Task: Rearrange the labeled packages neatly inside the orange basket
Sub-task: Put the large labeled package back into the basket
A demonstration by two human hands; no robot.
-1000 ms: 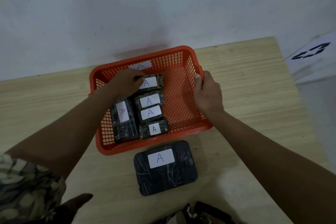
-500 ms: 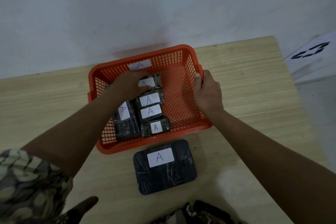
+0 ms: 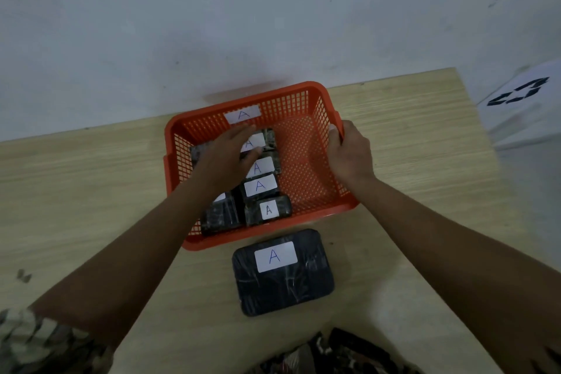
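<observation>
Dark wrapped packages point(image 3: 260, 187) — white "A" labels up — packed leftward inside the orange mesh basket point(image 3: 306, 161).

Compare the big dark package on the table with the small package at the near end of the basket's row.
The big package lies on the table, outside the orange basket; the small package lies inside it. The big one is clearly larger. Its white label runs wide with the A upright; the small one's label stands taller than wide. Both are dark, wrapped in glossy film, and marked with a blue A.
</observation>
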